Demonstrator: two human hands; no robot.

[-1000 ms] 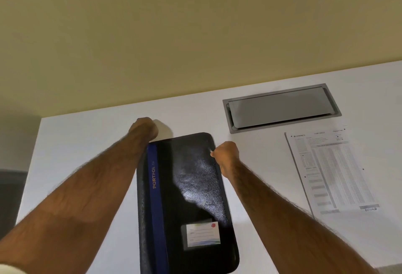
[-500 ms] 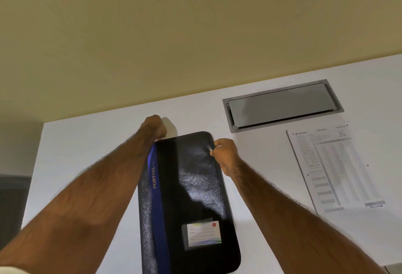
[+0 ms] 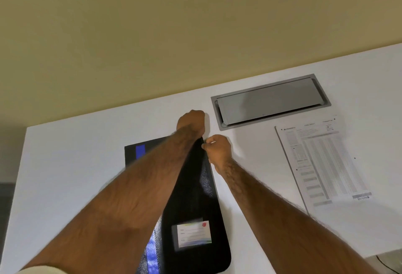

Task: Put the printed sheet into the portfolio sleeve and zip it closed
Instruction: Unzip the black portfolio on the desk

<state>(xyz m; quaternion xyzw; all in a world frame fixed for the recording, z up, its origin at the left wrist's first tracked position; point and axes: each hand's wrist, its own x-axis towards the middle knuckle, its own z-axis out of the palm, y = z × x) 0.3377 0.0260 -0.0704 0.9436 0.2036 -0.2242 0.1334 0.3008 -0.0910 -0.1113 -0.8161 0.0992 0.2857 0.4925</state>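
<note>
The black portfolio sleeve point(image 3: 195, 199), with a blue stripe and a clear card window, lies flat on the white table point(image 3: 71, 165) in front of me. My left hand point(image 3: 191, 122) reaches across it and is closed on its far right corner. Just below, my right hand point(image 3: 218, 149) pinches a small pale zipper pull at the sleeve's right edge. My left forearm hides much of the sleeve's middle. The printed sheet point(image 3: 322, 160) lies flat on the table to the right, apart from the sleeve and both hands.
A grey metal cable hatch point(image 3: 269, 101) is set into the table behind the sheet, close to my left hand. A beige wall point(image 3: 195, 34) runs along the table's far edge. The table's left edge and front right corner are in view.
My left hand has moved from the sleeve's far left corner to its far right corner, forearm now across the sleeve. My right hand stays at the right edge.
</note>
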